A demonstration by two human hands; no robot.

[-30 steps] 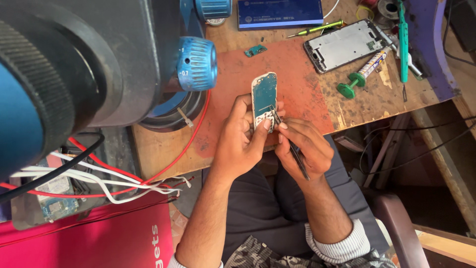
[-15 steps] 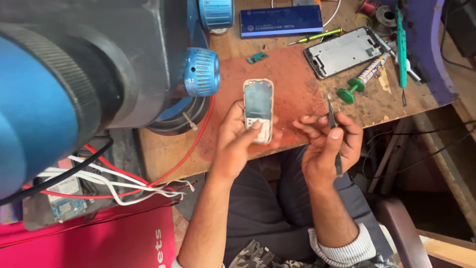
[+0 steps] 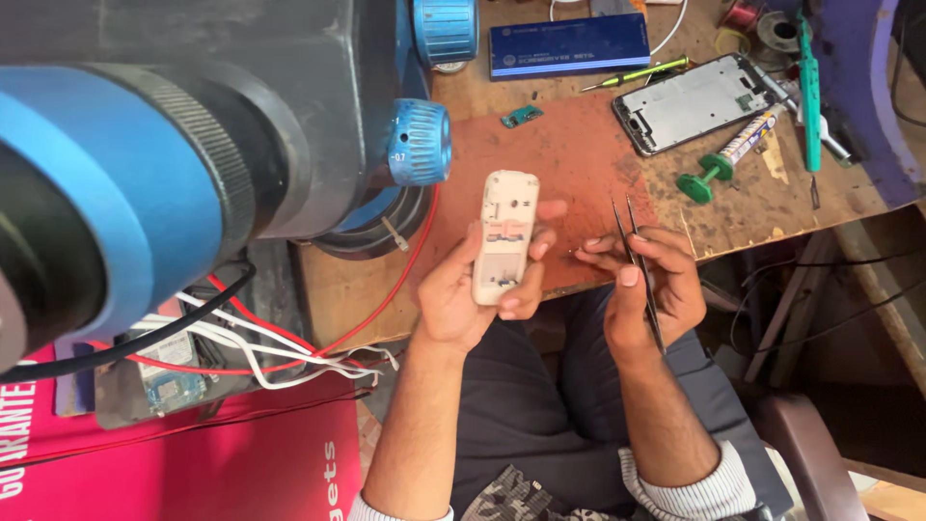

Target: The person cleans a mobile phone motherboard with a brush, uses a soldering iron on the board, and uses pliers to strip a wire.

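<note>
hidden: a big black and blue microscope head (image 3: 174, 164) fills the far left and covers much of your worktop (image 3: 772, 207); its blue knob (image 3: 421, 142) juts toward the middle, and its top is cut off by the frame.
phone: your left hand (image 3: 463, 294) has its grip closed around a small cream phone body (image 3: 505, 236), back side up and open, held upright above the near edge of the brown mat (image 3: 569, 164); the parts inside are too small to make out.
tweezers: your right hand (image 3: 651, 285) pinches dark tweezers (image 3: 637, 260), tips pointing far and slightly apart, just right of the phone and not touching it.
packages: a flat dark blue box (image 3: 569, 45) lies at the far edge with pale print; a pink carton (image 3: 193, 463) with white lettering sits near left, cut off.
hard to tell: red and white wires (image 3: 270, 342) tangle over a small board at left.
right side: a bare phone frame (image 3: 690, 101), a green-capped glue tube (image 3: 738, 154).
</note>
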